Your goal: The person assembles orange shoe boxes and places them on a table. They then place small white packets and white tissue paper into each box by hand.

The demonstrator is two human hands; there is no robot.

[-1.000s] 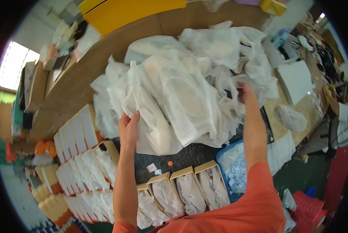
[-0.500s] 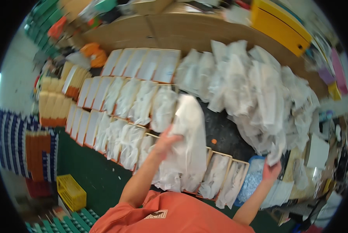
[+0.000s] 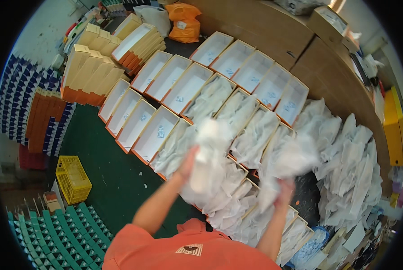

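Note:
My left hand (image 3: 189, 165) is closed on the side of a translucent white bag (image 3: 204, 177) with a pale, shoe-like shape inside, held over the near rows of boxes. Farther right, my right hand (image 3: 286, 190) grips another white bag (image 3: 292, 157), smeared by motion, so its contents cannot be made out. Below and between the hands, white bagged bundles (image 3: 233, 204) lie in open orange-edged boxes. Left of my left hand stand open white-lined boxes (image 3: 155, 135), each with a small blue-printed packet at the bottom.
A heap of white bagged bundles (image 3: 352, 171) lies at the right. Stacked boxes (image 3: 91, 74) stand at the far left beside an orange plastic bag (image 3: 183, 22). A yellow crate (image 3: 73, 180) sits at the left, above green stacks (image 3: 62, 236). A brown partition (image 3: 273, 33) runs along the back.
The view has swung toward the left. My right hand has lifted its bag away from the heap and brought it over the boxes, nearer my left hand, which still holds its bag.

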